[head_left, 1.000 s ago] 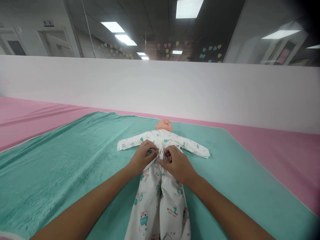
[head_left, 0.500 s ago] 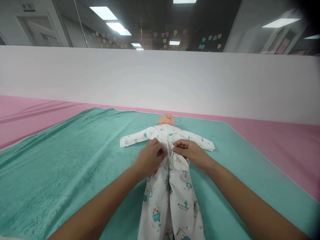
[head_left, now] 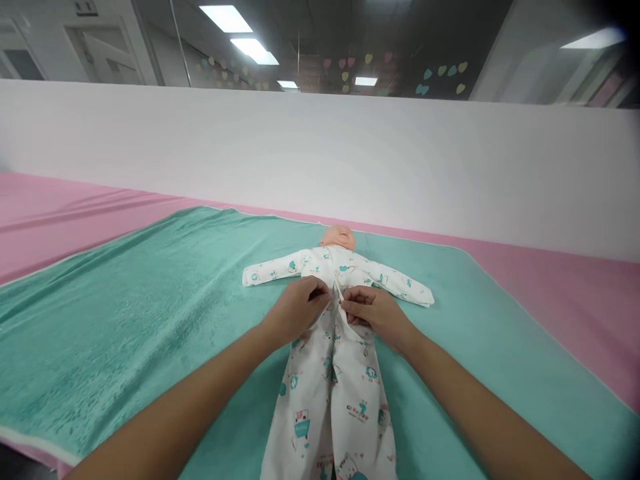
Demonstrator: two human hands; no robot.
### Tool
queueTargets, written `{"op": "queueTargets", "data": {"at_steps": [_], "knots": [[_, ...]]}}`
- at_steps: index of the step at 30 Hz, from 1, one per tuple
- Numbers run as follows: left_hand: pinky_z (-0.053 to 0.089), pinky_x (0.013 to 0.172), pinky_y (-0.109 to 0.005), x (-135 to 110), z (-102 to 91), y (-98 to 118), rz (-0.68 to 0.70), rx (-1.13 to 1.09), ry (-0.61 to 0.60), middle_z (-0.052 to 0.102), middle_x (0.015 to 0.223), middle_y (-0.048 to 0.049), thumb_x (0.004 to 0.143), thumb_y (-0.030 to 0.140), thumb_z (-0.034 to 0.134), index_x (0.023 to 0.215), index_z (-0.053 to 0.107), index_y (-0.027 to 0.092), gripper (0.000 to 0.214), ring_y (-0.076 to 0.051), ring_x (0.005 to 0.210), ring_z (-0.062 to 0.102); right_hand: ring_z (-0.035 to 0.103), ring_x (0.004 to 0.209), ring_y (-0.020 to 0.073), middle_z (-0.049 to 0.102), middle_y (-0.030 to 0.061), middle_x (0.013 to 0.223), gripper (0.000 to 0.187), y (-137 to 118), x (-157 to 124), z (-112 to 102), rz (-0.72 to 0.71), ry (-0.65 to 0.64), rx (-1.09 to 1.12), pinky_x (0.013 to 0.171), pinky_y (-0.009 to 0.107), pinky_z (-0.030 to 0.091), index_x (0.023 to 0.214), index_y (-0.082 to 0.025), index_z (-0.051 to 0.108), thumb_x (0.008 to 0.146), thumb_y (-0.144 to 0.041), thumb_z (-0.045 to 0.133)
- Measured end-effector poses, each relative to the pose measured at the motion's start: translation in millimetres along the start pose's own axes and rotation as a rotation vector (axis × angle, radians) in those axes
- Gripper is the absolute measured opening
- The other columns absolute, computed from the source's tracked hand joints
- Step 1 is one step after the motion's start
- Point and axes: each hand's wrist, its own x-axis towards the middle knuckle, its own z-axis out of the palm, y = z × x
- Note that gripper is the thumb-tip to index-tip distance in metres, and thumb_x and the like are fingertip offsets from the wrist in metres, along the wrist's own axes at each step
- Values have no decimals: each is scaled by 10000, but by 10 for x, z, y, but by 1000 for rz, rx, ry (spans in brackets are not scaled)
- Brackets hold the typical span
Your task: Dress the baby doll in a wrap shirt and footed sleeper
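A baby doll (head_left: 339, 237) lies on its back on a teal blanket (head_left: 125, 307), head away from me. It wears a white printed sleepsuit (head_left: 333, 373) with both sleeves spread wide. My left hand (head_left: 295, 310) and my right hand (head_left: 373, 310) meet at the doll's belly. Each hand pinches one edge of the sleepsuit's front opening, fingers closed on the cloth. The two edges are held close together between my fingertips. The suit's legs run down toward me between my forearms.
The teal blanket lies over a pink sheet (head_left: 565, 293) that shows at left, back and right. A long white wall panel (head_left: 320, 153) stands behind the doll. The blanket's near left edge (head_left: 30, 443) drops off at the bottom left.
My hands stay at the sleepsuit's front, pinching it a little lower than a second ago. The view has shifted slightly, so the doll sits a bit higher and further right.
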Motion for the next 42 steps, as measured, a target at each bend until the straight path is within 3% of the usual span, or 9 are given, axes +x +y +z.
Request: {"op": "queueTargets", "data": {"at_steps": [6, 10, 14, 23, 30, 35, 38, 42], "knots": [[324, 459, -223, -6, 43, 105, -231, -232, -37, 535, 547, 40, 795, 378, 523, 757, 622, 205, 202, -94, 445, 412, 526, 581, 104, 590, -14, 619, 240, 54, 1, 24, -85, 6, 74, 582, 239, 441, 790, -187, 616, 722, -410, 669], [271, 411, -208, 16, 37, 113, -314, -358, -97, 434, 454, 61, 777, 415, 542, 756, 616, 197, 231, -77, 395, 334, 551, 584, 113, 603, -14, 620, 252, 100, 19, 42, -109, 14, 80, 578, 245, 450, 777, -185, 607, 693, -404, 697], [257, 395, -208, 33, 15, 129, -349, -383, -141, 435, 438, 58, 763, 412, 557, 751, 620, 186, 235, -78, 386, 340, 573, 592, 120, 624, -5, 624, 256, 134, 29, 38, -114, 22, 55, 581, 248, 457, 746, -182, 592, 692, -408, 697], [355, 479, -211, 38, 15, 24, -237, -340, -119, 594, 641, 13, 759, 344, 553, 775, 605, 196, 158, -111, 542, 492, 607, 629, 139, 635, -2, 651, 245, 112, -9, 45, -119, 32, 1, 617, 274, 484, 740, -187, 564, 697, -389, 693], [391, 551, -234, 25, 22, 9, -123, -187, -140, 605, 719, 7, 816, 283, 459, 785, 528, 210, 106, -135, 634, 532, 628, 691, 151, 632, 3, 820, 225, 87, -36, 75, -136, -15, 80, 657, 307, 500, 725, -204, 453, 712, -306, 654], [403, 557, -253, -8, 36, 61, -116, -148, -133, 614, 761, -5, 803, 316, 482, 844, 522, 211, 120, -151, 657, 540, 615, 694, 158, 603, -19, 785, 214, 73, -43, 104, -160, -10, 18, 656, 317, 482, 687, -220, 355, 725, -232, 565], [419, 579, -259, -19, 59, 77, -110, -123, -148, 608, 758, 2, 754, 280, 532, 877, 510, 213, 142, -156, 679, 552, 573, 656, 139, 572, -27, 781, 187, 92, -29, 108, -170, 8, -47, 614, 294, 458, 682, -220, 329, 705, -192, 512], [418, 575, -253, -29, 114, 71, -76, -101, -140, 604, 755, 17, 715, 201, 536, 907, 493, 220, 198, -143, 660, 551, 408, 567, 103, 442, -61, 650, 122, 101, -27, 91, -201, 45, -253, 518, 237, 350, 692, -218, 358, 660, -135, 442]]}}
